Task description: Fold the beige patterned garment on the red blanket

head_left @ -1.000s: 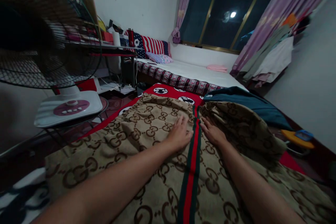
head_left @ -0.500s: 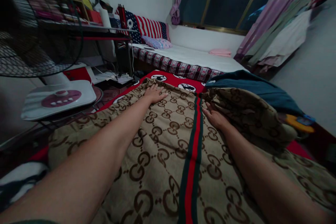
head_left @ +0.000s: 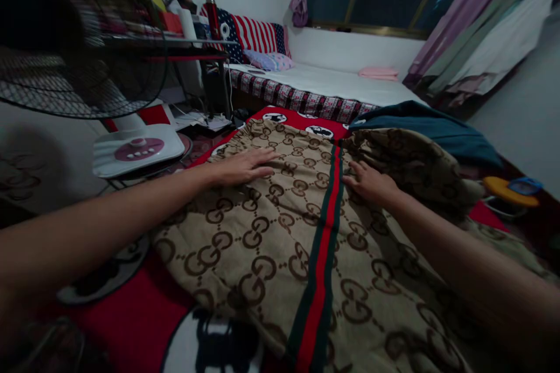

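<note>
Overlying red cloth [head_left: 135, 317] near bed [head_left: 332, 80], tan fabric [head_left: 280, 239]

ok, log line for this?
left hand: on tan, brown-patterned fabric | right hand: at its green-and-red stripe | fabric: over red printed cloth

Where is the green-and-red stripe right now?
In the head view, the green-and-red stripe runs down the patterned fabric, slightly right of centre, between the left hand and the right hand, closer to the latter.
</note>
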### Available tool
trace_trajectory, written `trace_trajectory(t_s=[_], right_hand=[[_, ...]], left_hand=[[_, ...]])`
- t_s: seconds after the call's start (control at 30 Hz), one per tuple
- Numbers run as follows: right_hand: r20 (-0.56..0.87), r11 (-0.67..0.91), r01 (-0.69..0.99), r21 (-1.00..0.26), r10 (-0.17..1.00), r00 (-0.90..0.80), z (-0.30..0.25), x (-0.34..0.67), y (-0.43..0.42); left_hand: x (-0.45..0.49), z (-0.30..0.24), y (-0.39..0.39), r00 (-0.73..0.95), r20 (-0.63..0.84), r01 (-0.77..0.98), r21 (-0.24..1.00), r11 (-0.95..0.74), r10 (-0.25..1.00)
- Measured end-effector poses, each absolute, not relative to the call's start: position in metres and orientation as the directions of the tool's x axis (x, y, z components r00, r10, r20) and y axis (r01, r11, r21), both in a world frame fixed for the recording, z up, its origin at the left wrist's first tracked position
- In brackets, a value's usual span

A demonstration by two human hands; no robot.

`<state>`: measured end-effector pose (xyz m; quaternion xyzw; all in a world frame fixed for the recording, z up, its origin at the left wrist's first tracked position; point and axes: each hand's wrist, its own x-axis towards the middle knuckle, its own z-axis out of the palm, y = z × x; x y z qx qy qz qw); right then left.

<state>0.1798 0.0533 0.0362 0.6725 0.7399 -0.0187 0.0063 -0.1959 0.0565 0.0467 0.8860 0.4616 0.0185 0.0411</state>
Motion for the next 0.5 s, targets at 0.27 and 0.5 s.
trace_trajectory(t_s=[0.27,0.5], right_hand=[[-0.092,0.161,0.986,-0.046,0.982,-0.165,0.029,0.228,-0.024],[0.181,0.727,0.625,-0.285,0.681,-0.710,0.124,0.142,-0.201]], left_hand=[[-0.221,0.006,0.061,0.512,0.032,0.858,-0.054,-0.510,0.858],[-0.216,0.007,0.064,0.478,0.044,0.875,-0.113,-0.471,0.877]])
